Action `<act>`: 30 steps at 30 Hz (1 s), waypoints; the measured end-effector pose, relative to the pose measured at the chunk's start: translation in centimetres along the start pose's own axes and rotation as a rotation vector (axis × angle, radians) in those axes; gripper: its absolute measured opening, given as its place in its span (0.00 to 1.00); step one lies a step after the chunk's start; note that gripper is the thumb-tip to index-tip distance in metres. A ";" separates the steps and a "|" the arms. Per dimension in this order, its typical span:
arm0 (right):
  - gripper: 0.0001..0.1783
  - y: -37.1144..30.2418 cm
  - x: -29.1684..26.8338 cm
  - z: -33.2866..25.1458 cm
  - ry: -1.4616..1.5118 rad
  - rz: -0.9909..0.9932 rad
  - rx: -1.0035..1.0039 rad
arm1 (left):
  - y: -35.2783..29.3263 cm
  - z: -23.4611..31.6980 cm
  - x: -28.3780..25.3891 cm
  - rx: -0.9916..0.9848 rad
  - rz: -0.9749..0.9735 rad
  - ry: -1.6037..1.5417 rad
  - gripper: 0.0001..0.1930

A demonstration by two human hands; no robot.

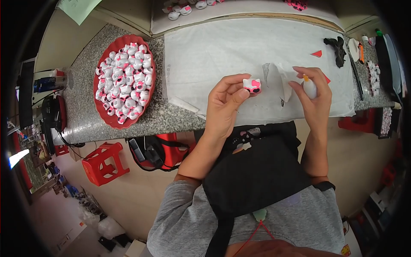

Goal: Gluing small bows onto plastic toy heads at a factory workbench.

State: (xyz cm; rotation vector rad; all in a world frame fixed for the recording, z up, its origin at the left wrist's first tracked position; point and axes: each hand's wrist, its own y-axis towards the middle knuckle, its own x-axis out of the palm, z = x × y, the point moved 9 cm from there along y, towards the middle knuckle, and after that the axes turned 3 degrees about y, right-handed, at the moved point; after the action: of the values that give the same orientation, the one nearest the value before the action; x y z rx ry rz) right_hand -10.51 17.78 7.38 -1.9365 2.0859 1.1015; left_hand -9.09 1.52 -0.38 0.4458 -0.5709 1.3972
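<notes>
Between the thumb and fingers of my left hand [224, 100] is a small white cat-head figurine [252, 85] with pink and black markings, held above the paper-covered worktop. To its right, my right hand [317, 92] is closed around a small white squeeze bottle [310, 88] with an orange-yellow tip, which points up and away from me. The figurine and the bottle are apart. Under and between the hands, the white paper sheet [205, 47] has a torn, curled patch [279, 81].
A red scalloped tray [99, 112] heaped with similar figurines stands on the granite counter at left. Black crumpled material [336, 50] and a red scrap [317, 53] lie at far right. More white pieces [373, 78] sit beyond. A red stool [104, 164] stands below.
</notes>
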 end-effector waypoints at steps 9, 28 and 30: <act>0.15 -1.9 7.6 -0.2 0.871 -0.293 0.487 | -0.2 0.4 -0.2 -0.002 0.021 -0.004 0.13; 0.13 -2.7 8.7 0.6 1.112 -0.274 0.611 | -0.4 1.3 0.6 0.070 0.016 0.195 0.14; 0.13 -2.7 8.7 0.6 1.122 -0.272 0.622 | -0.4 1.4 0.6 0.076 0.016 0.208 0.14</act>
State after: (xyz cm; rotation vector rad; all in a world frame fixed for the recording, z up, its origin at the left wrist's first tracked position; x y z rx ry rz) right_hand -9.97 11.05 1.21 -2.5511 1.9660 -0.8278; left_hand -8.77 1.14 1.10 0.3516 -0.3536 1.4632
